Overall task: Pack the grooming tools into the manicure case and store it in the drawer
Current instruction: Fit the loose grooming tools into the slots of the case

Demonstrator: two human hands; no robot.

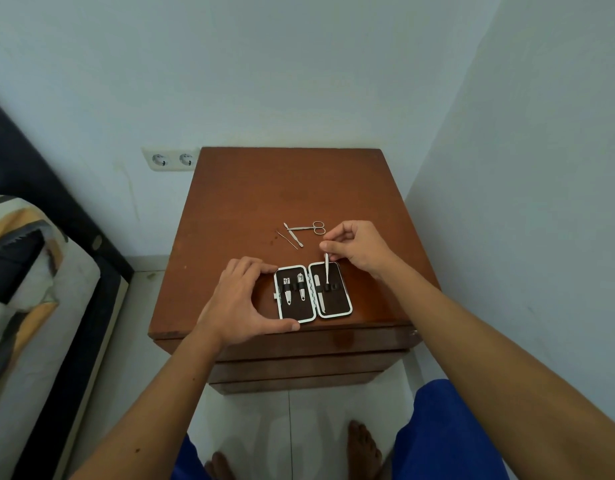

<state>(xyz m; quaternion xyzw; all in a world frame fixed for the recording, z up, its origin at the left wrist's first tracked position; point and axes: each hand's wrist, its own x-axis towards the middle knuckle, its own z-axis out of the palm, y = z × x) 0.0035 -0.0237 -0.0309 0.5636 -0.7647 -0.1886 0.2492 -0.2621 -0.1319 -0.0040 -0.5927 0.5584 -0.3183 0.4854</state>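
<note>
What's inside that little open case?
In the manicure case, two nail clippers sit left and a file right. The right hand pinches a slim tool, its tip at the band. Elastic bands cover the stored tools' middles.

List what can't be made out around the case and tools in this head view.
- Whether the slim metal tool has its tip inside the manicure case loop: too small.
- That tool's upper end: covered by the right hand pinching it.
- The case's near left corner: under the left hand thumb.
- The drawers: handles and insides hidden by the steep angle.
- The two thin tools beside the scissors: types too small.
</note>
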